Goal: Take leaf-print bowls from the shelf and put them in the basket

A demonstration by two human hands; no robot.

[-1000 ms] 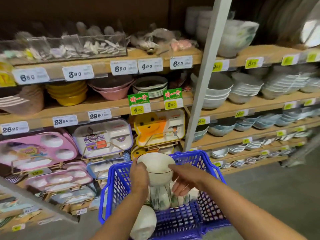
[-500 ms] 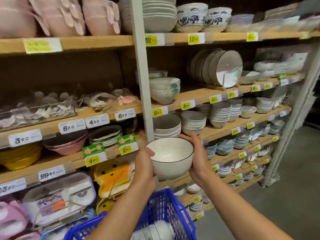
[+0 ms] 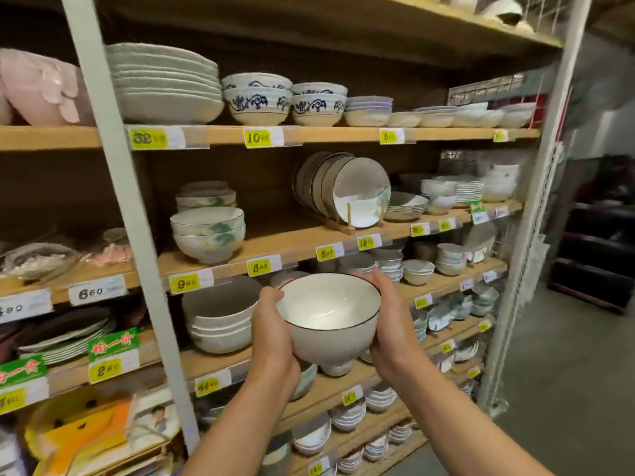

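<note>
Before shelves [image 3: 275,242] — left hand [image 3: 272,326], right hand [image 3: 391,321] cup a bowl [image 3: 330,312].

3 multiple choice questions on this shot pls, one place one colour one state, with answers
1. Where is the leaf-print bowl stack? A) on the shelf, left of the upright plates B) basket C) floor
2. Rim colour of the held bowl? A) red B) dark C) gold
3. What supports the held bowl? A) a shelf B) one hand C) both hands
1 A: it stands on the board beside those plates. 2 B: a thin dark line rings it. 3 C: left hand and right hand cup its sides.
</note>
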